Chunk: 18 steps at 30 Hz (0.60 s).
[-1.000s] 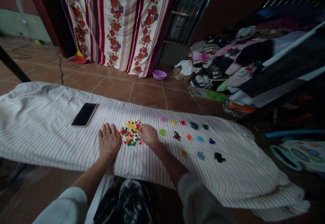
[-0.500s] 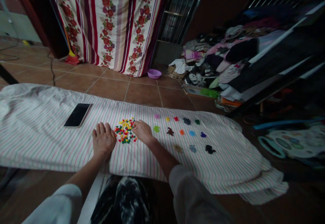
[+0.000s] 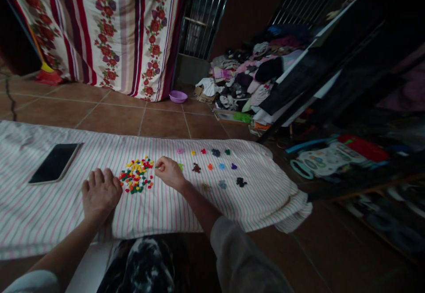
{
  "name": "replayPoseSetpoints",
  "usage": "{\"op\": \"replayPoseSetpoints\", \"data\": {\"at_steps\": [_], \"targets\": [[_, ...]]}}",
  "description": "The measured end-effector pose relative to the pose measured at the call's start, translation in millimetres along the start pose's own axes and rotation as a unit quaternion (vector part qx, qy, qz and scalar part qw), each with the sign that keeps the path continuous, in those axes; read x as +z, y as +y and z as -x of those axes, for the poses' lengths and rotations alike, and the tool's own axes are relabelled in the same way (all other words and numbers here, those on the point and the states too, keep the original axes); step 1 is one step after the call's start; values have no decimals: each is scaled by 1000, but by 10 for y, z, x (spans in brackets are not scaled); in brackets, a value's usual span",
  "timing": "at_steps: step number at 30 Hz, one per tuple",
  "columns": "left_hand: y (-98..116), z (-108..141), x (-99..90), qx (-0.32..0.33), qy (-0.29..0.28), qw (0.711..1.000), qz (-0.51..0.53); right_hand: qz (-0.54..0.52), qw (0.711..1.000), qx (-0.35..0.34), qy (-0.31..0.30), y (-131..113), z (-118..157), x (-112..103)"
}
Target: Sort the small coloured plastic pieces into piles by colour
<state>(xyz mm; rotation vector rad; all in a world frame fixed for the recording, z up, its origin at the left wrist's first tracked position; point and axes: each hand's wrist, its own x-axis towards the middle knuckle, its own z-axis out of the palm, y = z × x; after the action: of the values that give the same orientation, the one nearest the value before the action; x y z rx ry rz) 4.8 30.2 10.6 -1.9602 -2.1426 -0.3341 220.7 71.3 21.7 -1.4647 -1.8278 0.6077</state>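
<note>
My left hand (image 3: pixel 101 192) lies flat on the striped cloth, fingers spread, at the left edge of a mixed pile of small colored pieces (image 3: pixel 137 175) in red, yellow, green, orange and white. Just right of the pile, my right hand (image 3: pixel 170 172) is closed in a pinch. A small dark piece, seemingly green, shows at its fingertips. Beyond that hand, small single-color heaps sit in rough rows, among them a brown heap (image 3: pixel 196 167), a black heap (image 3: pixel 241 182), a light blue heap (image 3: pixel 222 166) and a pink heap (image 3: pixel 179 151). The light green heap (image 3: pixel 180 166) is partly hidden behind my right hand.
A phone (image 3: pixel 55 163) lies on the striped cloth (image 3: pixel 159 215) at the left. Past the far edge, a purple basin (image 3: pixel 178 97) stands on the tiled floor by a floral curtain (image 3: pixel 122 32). Piled clothes (image 3: pixel 245 74) and a child's play board (image 3: pixel 320 159) are at the right.
My view has swung to the right. My right hand has drawn away from the pile toward the single-color heaps, pinching a small piece. My left hand still lies flat beside the pile.
</note>
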Motion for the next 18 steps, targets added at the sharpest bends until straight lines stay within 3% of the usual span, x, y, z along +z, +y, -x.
{"op": "replayPoseSetpoints", "data": {"at_steps": [4, 9, 14, 18], "targets": [[-2, 3, -16, 11, 3, 1000, -3, -25, 995, 33, 86, 353, 50, -387], [1, 6, -47, 16, -5, 1000, -16, 10, 978, 64, 199, 935, 134, -1113], [44, 1, -140, 13, -35, 999, 9, 82, 937, 196, 276, 1533, 234, -1833], [75, -6, -178, 5, -43, 998, 35, 60, 899, 300, 313, 1930, 322, -2173]]}}
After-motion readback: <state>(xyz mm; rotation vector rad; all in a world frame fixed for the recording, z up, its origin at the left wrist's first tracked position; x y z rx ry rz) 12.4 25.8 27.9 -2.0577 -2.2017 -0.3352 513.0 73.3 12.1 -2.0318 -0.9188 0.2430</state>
